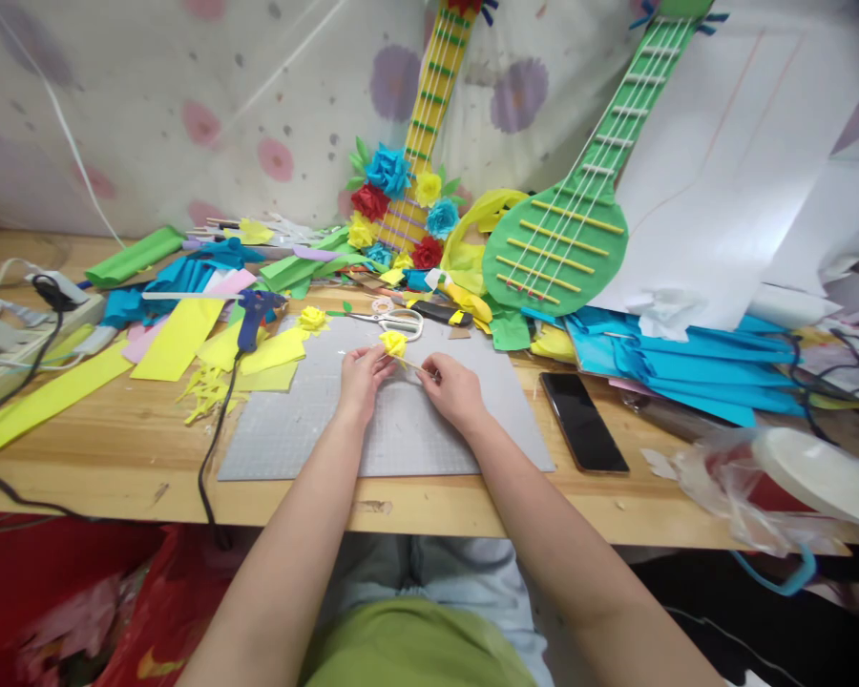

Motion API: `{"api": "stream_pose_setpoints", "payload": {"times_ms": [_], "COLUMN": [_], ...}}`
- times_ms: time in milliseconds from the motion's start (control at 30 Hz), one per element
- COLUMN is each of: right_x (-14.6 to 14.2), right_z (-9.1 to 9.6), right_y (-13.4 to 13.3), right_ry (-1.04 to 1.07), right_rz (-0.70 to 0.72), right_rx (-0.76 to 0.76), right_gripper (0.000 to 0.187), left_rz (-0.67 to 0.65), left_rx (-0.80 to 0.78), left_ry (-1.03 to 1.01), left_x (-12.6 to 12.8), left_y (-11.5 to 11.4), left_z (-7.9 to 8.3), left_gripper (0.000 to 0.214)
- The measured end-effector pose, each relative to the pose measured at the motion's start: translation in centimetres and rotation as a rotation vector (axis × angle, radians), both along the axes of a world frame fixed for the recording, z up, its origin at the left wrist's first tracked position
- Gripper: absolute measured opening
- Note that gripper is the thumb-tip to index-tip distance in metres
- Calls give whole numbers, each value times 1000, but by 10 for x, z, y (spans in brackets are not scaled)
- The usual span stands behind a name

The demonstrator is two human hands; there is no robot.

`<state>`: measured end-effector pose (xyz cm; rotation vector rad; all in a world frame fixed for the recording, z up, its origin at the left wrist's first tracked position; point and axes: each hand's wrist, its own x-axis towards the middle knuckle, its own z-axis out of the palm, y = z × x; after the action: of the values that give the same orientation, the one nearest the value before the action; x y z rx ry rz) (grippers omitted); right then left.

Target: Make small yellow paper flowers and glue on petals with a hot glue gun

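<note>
Above the grey cutting mat (286,439), my left hand (360,384) pinches a small yellow paper flower (393,342) at its base. A thin stick (410,364) runs from the flower to my right hand (455,391), whose fingers are closed around its other end. Just beyond the flower lie scissors (413,324) with pale handles. Another yellow paper flower (312,319) rests at the mat's far left corner. To the left is a blue glue gun (252,322) with a white glue stick in it, amid yellow paper pieces (178,339).
A yellow paper guitar (424,124) with paper flowers and a green one (555,248) lean against the wall. A phone (584,422) lies right of the mat, near blue paper (687,358). The glue gun's black cord (219,439) hangs over the table's front edge.
</note>
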<state>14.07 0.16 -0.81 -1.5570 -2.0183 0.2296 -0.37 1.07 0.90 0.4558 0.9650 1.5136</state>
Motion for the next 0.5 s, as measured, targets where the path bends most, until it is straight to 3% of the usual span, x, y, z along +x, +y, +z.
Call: {"api": "stream_pose_setpoints", "payload": {"times_ms": [233,500], "right_x": [-1,-1], "right_z": [5,5], "right_y": [-3,0], "right_ry": [-119,-115], "right_rz": [29,4], "right_rx": [66,71], "right_gripper": [2,6], "left_rz": [65,35], "left_rx": [-34,-24], "left_ry": [41,15], "left_x": [3,6], "left_y": [0,0], "left_z": [-2,-3], "left_gripper": [33,42]}}
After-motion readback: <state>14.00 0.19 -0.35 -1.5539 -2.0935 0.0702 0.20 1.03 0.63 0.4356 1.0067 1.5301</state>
